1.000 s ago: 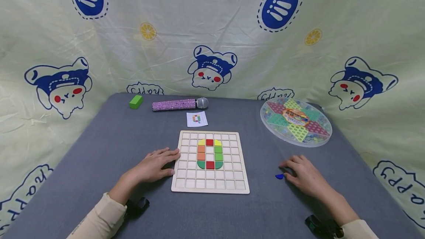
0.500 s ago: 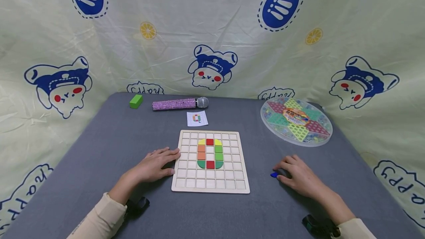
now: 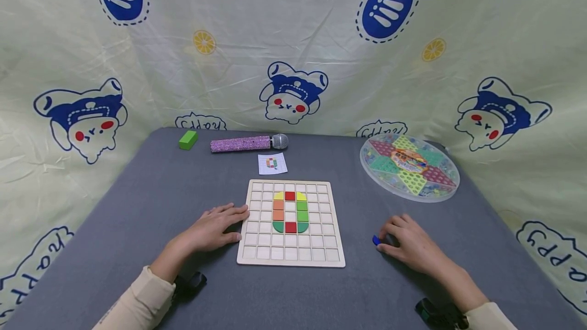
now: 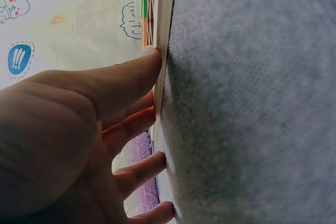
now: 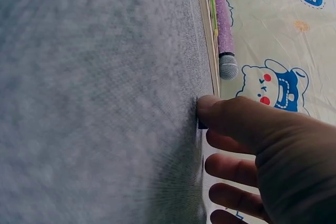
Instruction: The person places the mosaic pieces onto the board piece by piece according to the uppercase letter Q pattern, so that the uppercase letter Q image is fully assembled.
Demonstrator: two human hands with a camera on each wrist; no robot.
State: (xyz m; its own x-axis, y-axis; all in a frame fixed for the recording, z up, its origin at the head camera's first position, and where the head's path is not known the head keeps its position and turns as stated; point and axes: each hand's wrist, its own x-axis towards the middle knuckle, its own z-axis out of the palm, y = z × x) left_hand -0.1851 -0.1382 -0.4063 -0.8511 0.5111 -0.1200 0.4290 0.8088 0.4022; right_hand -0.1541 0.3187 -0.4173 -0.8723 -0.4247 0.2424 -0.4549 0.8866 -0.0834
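Observation:
A square wooden grid board (image 3: 263, 254) lies on the table, with red, orange, yellow and green tiles set as a ring in its cells. My left hand (image 3: 212, 229) rests at the board's left edge; in the left wrist view its thumb (image 4: 128, 80) touches the rim and the fingers are spread. Right of the board, my right hand (image 3: 409, 242) pinches a small blue tile (image 3: 376, 240) between thumb and fingertips, close over the cloth. In the right wrist view the tile (image 5: 202, 125) looks dark and is mostly hidden by the thumb (image 5: 239, 116).
Behind the board lies a small white card (image 3: 272, 169) printed with a coloured ring pattern. A glittery purple microphone (image 3: 240, 144) and a green block (image 3: 188, 140) sit at the back. A round Chinese checkers set (image 3: 385, 165) stands at back right, before a patterned curtain (image 3: 229, 85).
My right hand has shifted left with the blue tile, which now shows less and sits tilted between the fingertips. The left hand and board stay where they were.

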